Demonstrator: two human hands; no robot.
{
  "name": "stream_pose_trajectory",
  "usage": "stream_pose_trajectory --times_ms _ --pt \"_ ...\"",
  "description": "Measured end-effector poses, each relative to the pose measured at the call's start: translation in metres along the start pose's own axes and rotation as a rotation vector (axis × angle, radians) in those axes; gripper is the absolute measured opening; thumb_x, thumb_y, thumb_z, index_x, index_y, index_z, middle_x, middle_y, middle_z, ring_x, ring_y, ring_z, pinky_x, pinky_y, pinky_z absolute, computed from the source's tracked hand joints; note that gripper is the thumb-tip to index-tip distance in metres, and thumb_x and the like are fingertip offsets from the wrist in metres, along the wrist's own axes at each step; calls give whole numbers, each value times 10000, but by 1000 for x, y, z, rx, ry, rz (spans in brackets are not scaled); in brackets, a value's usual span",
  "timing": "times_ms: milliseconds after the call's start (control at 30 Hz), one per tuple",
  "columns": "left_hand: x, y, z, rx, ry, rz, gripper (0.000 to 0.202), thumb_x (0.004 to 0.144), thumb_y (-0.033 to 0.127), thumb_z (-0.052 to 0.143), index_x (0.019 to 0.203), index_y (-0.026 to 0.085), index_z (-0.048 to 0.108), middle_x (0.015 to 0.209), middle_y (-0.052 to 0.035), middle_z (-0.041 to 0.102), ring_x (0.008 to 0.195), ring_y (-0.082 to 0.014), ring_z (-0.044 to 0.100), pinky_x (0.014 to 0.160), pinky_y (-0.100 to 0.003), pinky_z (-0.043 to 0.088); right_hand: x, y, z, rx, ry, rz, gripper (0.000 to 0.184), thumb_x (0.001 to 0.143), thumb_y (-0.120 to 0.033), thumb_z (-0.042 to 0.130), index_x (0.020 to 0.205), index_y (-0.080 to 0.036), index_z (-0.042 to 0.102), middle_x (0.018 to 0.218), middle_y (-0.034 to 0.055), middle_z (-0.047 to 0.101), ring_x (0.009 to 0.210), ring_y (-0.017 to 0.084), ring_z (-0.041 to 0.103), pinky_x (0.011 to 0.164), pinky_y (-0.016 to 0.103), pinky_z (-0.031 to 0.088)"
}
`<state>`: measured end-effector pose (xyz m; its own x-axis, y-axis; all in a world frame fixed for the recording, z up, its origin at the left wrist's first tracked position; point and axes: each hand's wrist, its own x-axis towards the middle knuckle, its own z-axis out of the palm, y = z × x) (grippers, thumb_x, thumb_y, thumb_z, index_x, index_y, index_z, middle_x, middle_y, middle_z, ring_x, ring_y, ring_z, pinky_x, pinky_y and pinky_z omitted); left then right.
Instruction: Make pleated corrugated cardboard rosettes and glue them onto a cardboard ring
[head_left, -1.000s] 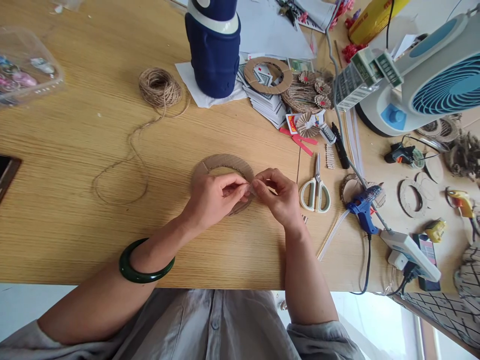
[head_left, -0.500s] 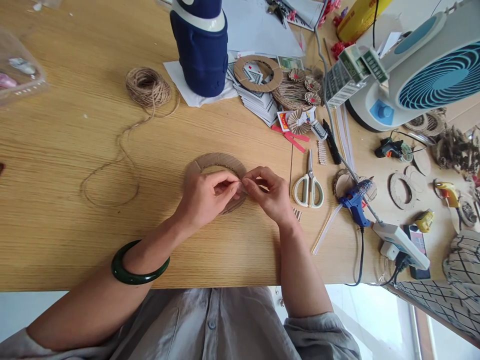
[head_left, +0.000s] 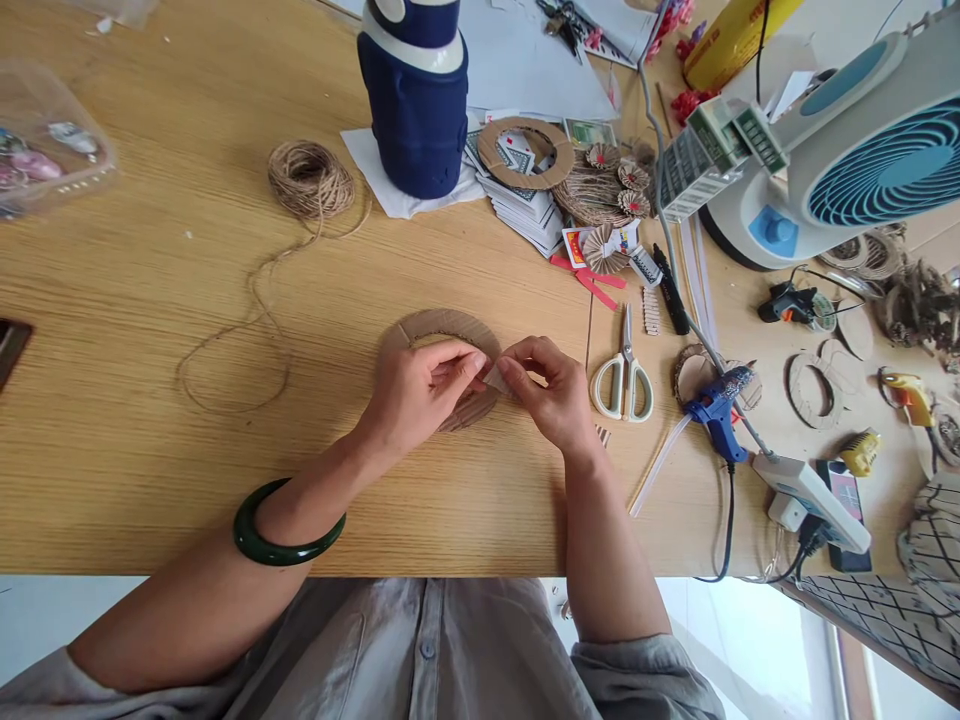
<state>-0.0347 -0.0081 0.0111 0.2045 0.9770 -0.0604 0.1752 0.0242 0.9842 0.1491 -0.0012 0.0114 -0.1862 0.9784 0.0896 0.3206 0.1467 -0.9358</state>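
Note:
My left hand (head_left: 414, 392) is pinched over a flat brown cardboard ring (head_left: 457, 322) that lies on the table. What its fingertips hold, if anything, is too small to make out. Close beside it, my right hand (head_left: 551, 388) pinches a small pale flat piece (head_left: 496, 379), partly hidden by the fingers. White-handled scissors (head_left: 624, 375) lie to the right of my right hand. Off to the left, a loose end of jute twine (head_left: 281, 335) trails from its ball (head_left: 309, 182).
A blue glue gun (head_left: 714, 412) and a power strip (head_left: 810, 495) with cables lie at the right. Behind stand a dark blue bottle (head_left: 416, 110) and a fan (head_left: 817, 170). Another cardboard ring (head_left: 559, 170) rests on playing cards (head_left: 534, 222). A plastic box (head_left: 71, 165) sits far left.
My fingertips have drawn slightly apart, and the pale piece in my right hand shows more. The whole view has shifted a little, so things appear farther right.

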Motion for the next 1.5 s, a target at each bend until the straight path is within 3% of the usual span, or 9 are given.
stream_pose_trajectory --times_ms 167,333,500,600,733,967,1200,1400,1500 --pt "0 0 0 -28 -20 -19 183 898 358 675 892 191 748 861 -40 809 766 -210 786 703 -261 642 -1 -2 0 -45 -10 -24 106 921 -246 664 826 -199 669 818 22 651 811 148 604 751 307 536" --pt "0 2 -1 97 14 32 111 849 268 669 810 191 739 775 -14 789 694 -176 756 672 -241 622 -1 -3 1 -34 -40 -19 108 928 -273 657 846 -211 690 829 30 672 834 160 616 734 304 541" --pt "-1 4 -2 4 52 4 128 876 307 691 840 191 732 786 -7 785 736 -176 768 712 -242 631 -1 -3 0 2 -53 58 132 898 -335 701 916 -205 713 918 45 715 861 160 635 714 289 524" --pt "-2 5 -3 1 74 10 135 882 316 700 833 193 728 790 -7 787 737 -176 771 697 -236 630 -2 -4 0 49 -72 121 150 876 -346 709 879 -196 695 852 26 698 736 134 597 626 266 480" --pt "-2 7 -3 22 71 13 137 882 311 702 819 192 729 786 -5 790 729 -175 773 680 -229 631 -2 -3 0 146 -105 172 243 868 -436 715 882 -195 686 769 -1 661 592 98 512 539 250 411" --pt "-3 10 -2 74 71 66 125 892 286 685 830 198 748 789 4 799 719 -168 774 658 -211 618 -2 1 2 215 -108 207 382 817 -580 751 878 -210 683 791 9 688 641 130 601 621 284 492" --pt "-3 6 -3 232 86 204 143 884 276 657 808 206 756 790 -2 802 703 -166 766 632 -214 592 -1 -1 0 173 -96 211 342 802 -530 788 845 -203 694 745 3 687 620 120 562 577 267 430" --pt "-2 7 -3 268 76 264 130 870 244 639 828 206 757 799 -1 806 710 -159 764 663 -216 595 0 -5 -1 148 -101 236 352 787 -514 796 823 -189 665 707 -15 635 550 83 438 501 245 314" --pt "-1 6 -2 228 71 265 103 852 252 674 838 199 761 811 -5 809 715 -163 765 676 -223 599 0 -6 -2 162 -85 213 313 802 -468 791 834 -187 657 737 -15 636 587 87 480 523 238 351"
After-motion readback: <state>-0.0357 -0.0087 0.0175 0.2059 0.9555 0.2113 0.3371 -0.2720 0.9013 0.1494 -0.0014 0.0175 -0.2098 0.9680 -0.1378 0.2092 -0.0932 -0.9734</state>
